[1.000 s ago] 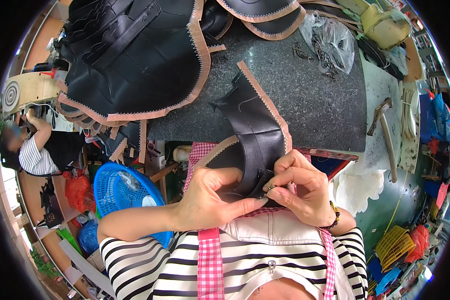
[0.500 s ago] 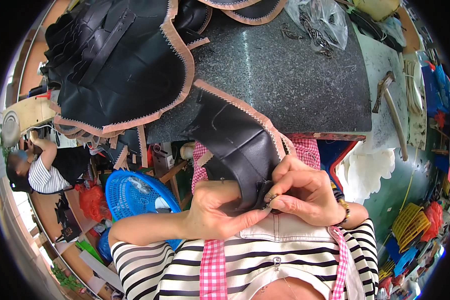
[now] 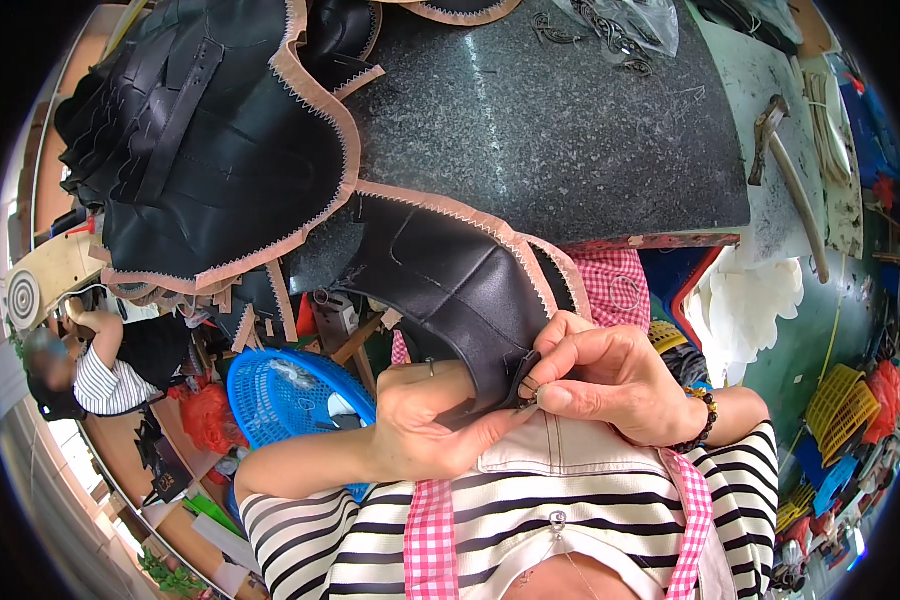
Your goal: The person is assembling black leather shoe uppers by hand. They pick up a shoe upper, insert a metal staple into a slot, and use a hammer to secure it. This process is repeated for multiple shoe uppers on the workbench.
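As two bare hands meet near the centre of the frame, just below a dark, speckled surface (image 3: 570, 140), a glossy black leather piece with tan, zigzag-stitched edging (image 3: 470, 290) bends above them, its far end stretching up and left toward a stack of tan-edged black leather pieces (image 3: 230, 190).

The left hand (image 3: 425, 420) has its grip folded around the leather's lower part, some fingers hidden behind it, its thumb extended to a short black leather strap (image 3: 521, 378). The right hand (image 3: 620, 385) has its grip pinched nearly closed, thumb against fingers, on a tiny, metallic-looking part (image 3: 530, 400) at the strap's end; whether it is fastened there cannot be told.

With so little of the part to hold, a loosened pinch could let it slip, perhaps onto the green floor (image 3: 820, 330) at right. The leather's own weight may tug the strap out of line, while too hard a pull could crease it. Should the piece swing left, its edging might catch on the stack.

A wooden-handled hammer (image 3: 792, 180) lies at upper right; a blue plastic basket (image 3: 292, 395) stands at lower left.
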A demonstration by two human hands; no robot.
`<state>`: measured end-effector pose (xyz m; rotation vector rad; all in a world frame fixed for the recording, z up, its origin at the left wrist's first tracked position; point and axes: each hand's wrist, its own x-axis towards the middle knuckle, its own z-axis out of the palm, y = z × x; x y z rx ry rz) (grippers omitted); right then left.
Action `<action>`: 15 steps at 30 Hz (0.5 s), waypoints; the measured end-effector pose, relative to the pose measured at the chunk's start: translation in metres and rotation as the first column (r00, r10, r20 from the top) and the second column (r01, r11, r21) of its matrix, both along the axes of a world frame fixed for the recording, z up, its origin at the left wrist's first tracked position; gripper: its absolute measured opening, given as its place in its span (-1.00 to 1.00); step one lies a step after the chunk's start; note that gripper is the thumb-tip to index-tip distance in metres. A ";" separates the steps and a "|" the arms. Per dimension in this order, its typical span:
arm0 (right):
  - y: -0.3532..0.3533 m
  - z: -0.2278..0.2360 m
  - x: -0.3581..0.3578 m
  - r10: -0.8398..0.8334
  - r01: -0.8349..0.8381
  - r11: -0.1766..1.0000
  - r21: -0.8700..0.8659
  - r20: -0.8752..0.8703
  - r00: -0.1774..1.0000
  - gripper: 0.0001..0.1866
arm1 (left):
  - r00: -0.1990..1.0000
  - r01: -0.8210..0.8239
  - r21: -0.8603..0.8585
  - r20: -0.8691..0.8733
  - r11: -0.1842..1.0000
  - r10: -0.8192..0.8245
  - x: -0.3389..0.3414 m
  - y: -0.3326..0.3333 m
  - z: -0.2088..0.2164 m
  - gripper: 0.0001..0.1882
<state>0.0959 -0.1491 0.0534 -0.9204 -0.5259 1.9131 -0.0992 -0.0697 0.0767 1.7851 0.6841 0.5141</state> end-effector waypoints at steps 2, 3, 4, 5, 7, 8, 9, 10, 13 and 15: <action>0.000 -0.001 0.000 0.013 -0.014 0.999 0.031 0.033 0.999 -0.83 | 1.000 0.027 0.026 0.000 0.999 -0.027 0.000 0.000 0.000 -0.84; 0.000 -0.003 0.002 0.031 -0.034 0.998 0.058 0.063 0.998 -0.83 | 0.999 0.049 0.039 -0.007 0.998 -0.049 -0.001 0.000 0.000 -0.84; 0.001 -0.004 0.004 0.052 -0.059 0.995 0.082 0.091 0.994 -0.83 | 0.998 0.066 0.050 -0.016 0.997 -0.065 -0.001 0.000 0.000 -0.84; 0.004 -0.003 0.006 0.033 -0.073 0.984 0.163 0.234 0.972 -0.83 | 0.997 0.080 0.082 -0.020 0.993 -0.079 -0.001 0.000 -0.001 -0.84; 0.010 0.004 0.010 -0.040 -0.136 0.941 0.309 0.501 0.865 -0.81 | 0.994 0.107 0.146 -0.023 0.984 -0.105 -0.001 0.000 -0.005 -0.85; 0.012 0.002 0.008 -0.215 -0.067 0.911 0.407 0.607 0.765 -0.70 | 0.992 0.118 0.143 -0.052 0.983 -0.111 -0.002 0.000 -0.005 -0.84; 0.013 -0.001 0.008 -0.218 -0.076 0.898 0.433 0.589 0.778 -0.73 | 0.990 0.128 0.141 -0.081 0.982 -0.117 -0.003 0.001 -0.002 -0.83; 0.015 -0.005 0.009 -0.219 -0.088 0.884 0.460 0.572 0.790 -0.76 | 0.987 0.136 0.141 -0.108 0.981 -0.122 -0.003 0.001 -0.001 -0.82; 0.012 -0.004 0.010 -0.224 -0.119 0.871 0.477 0.601 0.767 -0.80 | 0.980 0.055 0.012 -0.191 0.998 -0.051 -0.002 -0.001 0.005 -0.72; 0.011 -0.002 0.009 -0.279 -0.123 0.850 0.512 0.636 0.720 -0.80 | 0.984 0.064 0.046 -0.170 0.997 -0.056 -0.004 -0.002 0.001 -0.66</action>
